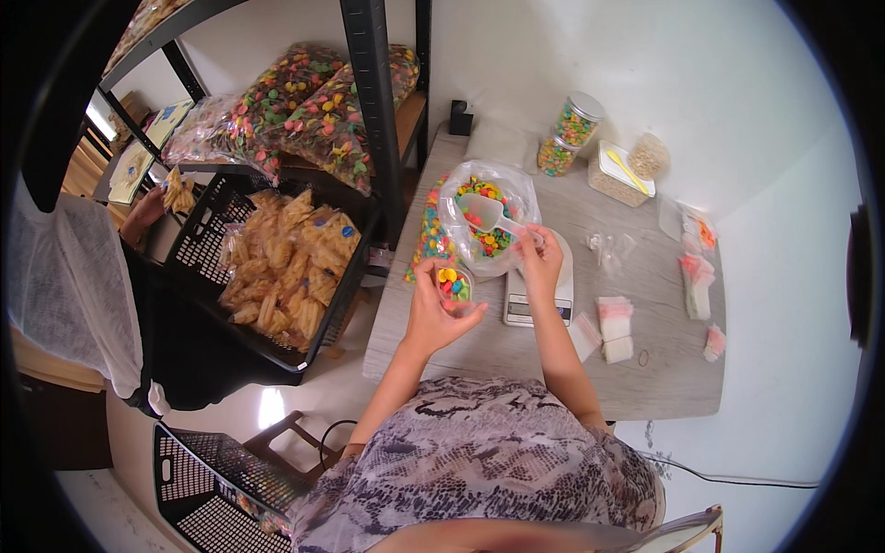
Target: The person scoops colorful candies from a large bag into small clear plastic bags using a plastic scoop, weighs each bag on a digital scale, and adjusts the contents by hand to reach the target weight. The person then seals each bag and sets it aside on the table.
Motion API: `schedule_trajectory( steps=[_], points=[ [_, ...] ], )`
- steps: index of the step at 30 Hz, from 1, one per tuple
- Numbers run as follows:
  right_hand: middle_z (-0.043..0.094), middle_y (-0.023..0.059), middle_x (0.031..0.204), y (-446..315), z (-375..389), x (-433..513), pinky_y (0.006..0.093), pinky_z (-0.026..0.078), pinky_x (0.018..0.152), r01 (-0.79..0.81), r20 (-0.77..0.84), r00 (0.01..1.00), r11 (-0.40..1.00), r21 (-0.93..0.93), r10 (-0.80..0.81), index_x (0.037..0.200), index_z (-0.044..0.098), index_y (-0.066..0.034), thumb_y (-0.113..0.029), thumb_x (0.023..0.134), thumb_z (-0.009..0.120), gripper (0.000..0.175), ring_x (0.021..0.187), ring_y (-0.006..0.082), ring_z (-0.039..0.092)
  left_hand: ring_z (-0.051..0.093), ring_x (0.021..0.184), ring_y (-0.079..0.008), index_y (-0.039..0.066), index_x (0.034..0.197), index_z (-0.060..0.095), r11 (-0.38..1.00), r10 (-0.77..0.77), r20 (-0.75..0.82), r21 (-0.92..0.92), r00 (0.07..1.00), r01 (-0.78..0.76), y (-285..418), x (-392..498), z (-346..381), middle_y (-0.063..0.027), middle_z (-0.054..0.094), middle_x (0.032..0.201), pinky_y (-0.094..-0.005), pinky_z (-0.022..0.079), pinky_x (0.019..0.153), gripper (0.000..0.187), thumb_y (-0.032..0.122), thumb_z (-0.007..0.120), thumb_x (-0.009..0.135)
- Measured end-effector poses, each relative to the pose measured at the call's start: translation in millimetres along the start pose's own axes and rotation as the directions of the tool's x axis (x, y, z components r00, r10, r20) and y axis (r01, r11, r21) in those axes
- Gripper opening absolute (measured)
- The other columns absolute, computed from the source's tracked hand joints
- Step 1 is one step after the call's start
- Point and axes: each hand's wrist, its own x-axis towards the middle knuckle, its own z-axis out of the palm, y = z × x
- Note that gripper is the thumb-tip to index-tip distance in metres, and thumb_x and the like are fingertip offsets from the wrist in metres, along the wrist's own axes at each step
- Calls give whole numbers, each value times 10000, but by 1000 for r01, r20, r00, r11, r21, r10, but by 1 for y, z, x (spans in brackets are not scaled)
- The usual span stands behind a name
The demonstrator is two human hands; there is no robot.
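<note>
My left hand (pixel 433 318) holds a small clear plastic cup (pixel 455 287) with colourful round sweets in it. In my right hand (pixel 541 263) is the handle of a translucent plastic scoop (pixel 482 213), with a few reddish pieces in its bowl. The scoop hangs over an opened clear plastic bag (pixel 529 200) of the same multicoloured sweets. Another filled bag (pixel 430 231) lies against its left side. Under my right wrist stands a white kitchen scale (pixel 515 298), its pan partly hidden by the hand and the bag.
Several small plastic bags (pixel 615 328) lie right of the scale. Two stacked jars (pixel 574 135) and a lidded tub with a yellow spoon (pixel 619 176) stand along the wall. At left, a person's hand (pixel 146 211) holds a snack packet beside a black crate (pixel 346 273) of packets.
</note>
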Motion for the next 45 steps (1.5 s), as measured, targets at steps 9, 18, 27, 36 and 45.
schedule_trajectory(
  steps=[9,18,27,36,45],
  points=[
    [523,131,1110,-50,-7,-51,349,454,782,639,284,767,641,-425,-576,993,630,-65,-133,762,688,248,950,265,543,418,1092,-283,-8,1184,201,993,36,-21,112,999,-34,-4,-2,2,-191,321,1147,-390,366,942,808,87,765,615],
    [523,129,1101,-67,-3,-68,296,514,750,550,521,756,816,-179,-395,899,618,6,-14,799,630,103,924,213,588,341,1218,-304,18,1245,174,987,146,75,55,986,-150,0,-1,8,-204,263,1274,-389,320,1015,856,93,763,629],
    [518,119,1114,-74,-9,-68,252,542,685,388,512,804,919,-66,-302,893,602,9,-32,847,593,62,909,167,590,579,952,-107,5,1213,443,744,-349,433,-412,831,527,12,-5,-13,-58,589,1066,-266,485,829,532,65,726,767],
    [525,138,1110,-81,-19,-66,284,492,738,531,551,755,825,-194,-356,888,588,19,-42,836,601,81,834,190,604,581,992,-134,11,1252,389,914,-191,343,-281,920,294,-4,-5,1,-81,575,1103,-297,516,811,485,10,632,831],
    [552,104,1072,-85,-27,-68,309,486,728,599,628,703,753,-273,-333,920,639,-22,-115,763,698,192,846,211,601,574,946,-119,16,1225,444,847,-234,321,-396,918,354,8,-14,7,-63,576,1056,-271,482,812,500,82,697,799]
  ],
)
